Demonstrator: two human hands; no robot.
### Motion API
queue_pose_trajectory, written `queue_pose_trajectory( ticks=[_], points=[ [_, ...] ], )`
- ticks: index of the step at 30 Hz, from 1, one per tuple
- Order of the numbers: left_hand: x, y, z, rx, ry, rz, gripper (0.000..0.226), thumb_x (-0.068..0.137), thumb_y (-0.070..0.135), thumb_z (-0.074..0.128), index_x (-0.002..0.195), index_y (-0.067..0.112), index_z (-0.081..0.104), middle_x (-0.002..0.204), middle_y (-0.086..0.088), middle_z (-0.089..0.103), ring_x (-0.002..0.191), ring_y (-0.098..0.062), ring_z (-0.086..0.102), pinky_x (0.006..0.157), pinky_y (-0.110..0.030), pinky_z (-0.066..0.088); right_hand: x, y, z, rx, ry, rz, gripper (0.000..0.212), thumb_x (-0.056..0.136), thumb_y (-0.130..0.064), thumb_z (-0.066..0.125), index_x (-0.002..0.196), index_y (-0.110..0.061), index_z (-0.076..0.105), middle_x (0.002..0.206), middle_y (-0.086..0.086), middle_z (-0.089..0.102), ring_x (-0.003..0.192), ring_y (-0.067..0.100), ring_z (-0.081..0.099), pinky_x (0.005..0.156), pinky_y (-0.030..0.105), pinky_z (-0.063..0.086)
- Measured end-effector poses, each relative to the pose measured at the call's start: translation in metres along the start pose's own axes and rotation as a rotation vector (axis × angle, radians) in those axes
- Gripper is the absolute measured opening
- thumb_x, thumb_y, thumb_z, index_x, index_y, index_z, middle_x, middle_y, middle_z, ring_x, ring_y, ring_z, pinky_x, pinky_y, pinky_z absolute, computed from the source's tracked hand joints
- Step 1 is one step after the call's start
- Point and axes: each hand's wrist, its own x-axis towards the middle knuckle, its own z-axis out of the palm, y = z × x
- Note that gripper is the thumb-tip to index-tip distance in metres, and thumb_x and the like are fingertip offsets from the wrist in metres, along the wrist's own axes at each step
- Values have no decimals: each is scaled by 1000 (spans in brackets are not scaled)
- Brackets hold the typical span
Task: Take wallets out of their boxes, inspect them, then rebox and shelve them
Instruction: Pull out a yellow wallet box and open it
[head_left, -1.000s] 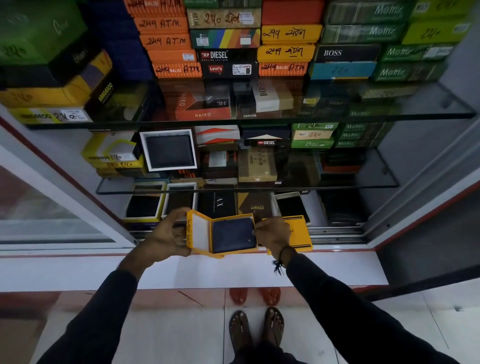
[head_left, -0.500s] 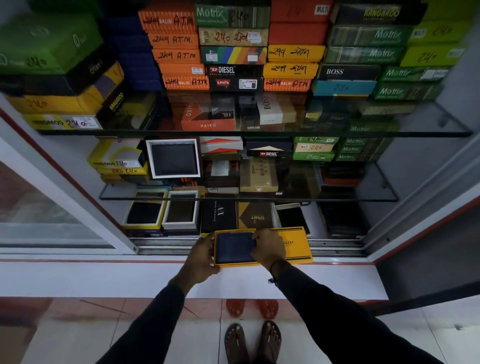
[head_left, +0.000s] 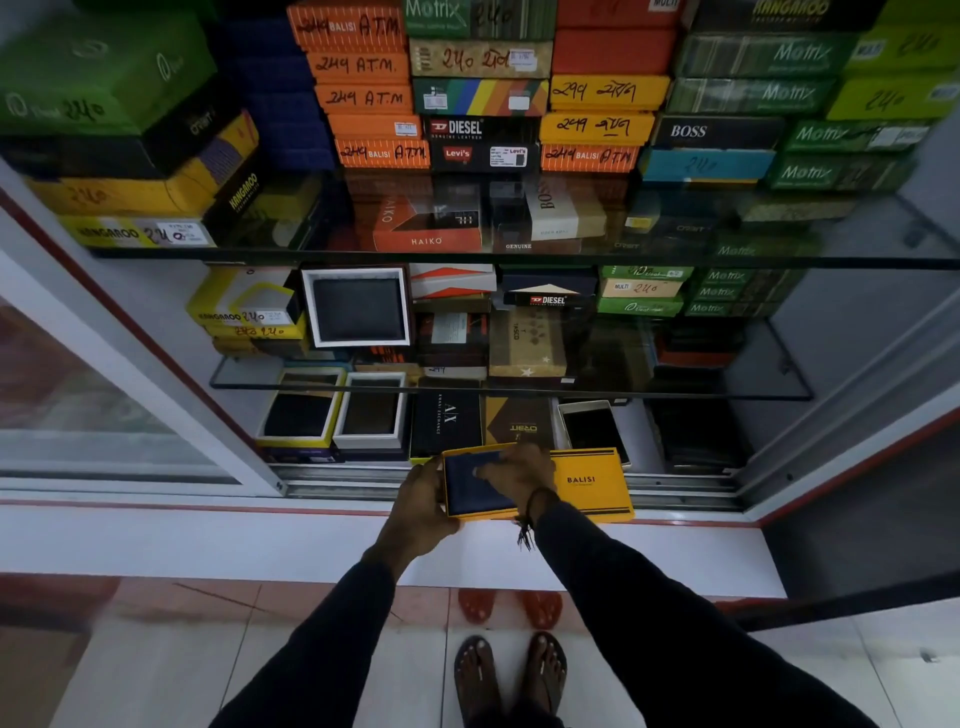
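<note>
The dark navy leather wallet (head_left: 475, 488) lay flat in the open yellow cardboard box tray (head_left: 470, 514), which the person held at the front edge of the display cabinet, just above the metal sliding-door track (head_left: 343, 480). The left hand (head_left: 421, 506) gripped the tray's left edge, thumb on top and fingers curled beneath. The right hand (head_left: 519, 475) rested on the wallet, fingers spread and pressing down rather than clenched. The yellow lid printed BALISI (head_left: 587, 483) lay directly right of the tray, touching it, its long axis running left to right, partly under the right wrist. So the lid sat on the right hand's side and nearer to it; closing the box would probably fall to that hand, swinging the lid leftward over the wallet.
</note>
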Motion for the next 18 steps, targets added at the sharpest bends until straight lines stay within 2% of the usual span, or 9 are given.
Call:
queue_pose_trajectory(
  ticks=[2,4,7,11,13,16,18],
  points=[
    [2,-2,1,54,12,6,97,49,22,88,136,28,45,121,1,64,104,-20,67,73,-43,65,-11,0,-5,-144,76,-84,60,65,-45,74,116,-16,62,129,7,56,120,30,52,96,49,51],
    [0,-2,3,101,12,24,99,57,18,91,141,28,40,127,3,58,108,-17,63,79,-37,64,-14,5,-11,-298,77,-126,62,70,-39,74,125,-15,56,139,8,45,130,31,42,102,51,46],
    [2,-6,5,117,-3,42,94,60,14,90,140,27,42,127,1,58,110,-20,64,82,-34,63,-10,12,-13,-347,57,-120,63,69,-48,75,122,-18,59,138,7,46,129,30,45,101,52,47],
    [8,-10,3,105,-6,38,96,50,20,89,135,25,45,122,-1,63,107,-23,66,78,-41,64,-2,13,-12,-52,93,-115,55,57,-53,82,102,-27,64,107,0,67,103,24,63,84,42,58],
    [9,-13,0,37,-18,37,98,45,26,89,133,27,47,123,0,63,107,-25,67,76,-43,64,-4,5,-19,159,42,-139,44,58,-42,87,91,-26,63,94,-4,67,94,19,66,79,36,59],
    [6,-9,-8,-82,-41,42,98,42,26,94,128,34,47,132,0,53,113,-24,63,84,-46,63,-4,-1,-33,461,-5,-107,29,63,-19,89,74,-23,63,89,-1,69,95,22,69,86,42,60],
    [3,-1,-19,-275,-63,13,102,41,25,99,131,32,51,137,-3,50,117,-27,61,88,-48,61,-6,0,-51,608,-52,-67,22,69,-11,86,80,-16,67,99,7,72,101,27,69,83,44,60]
  ],
)
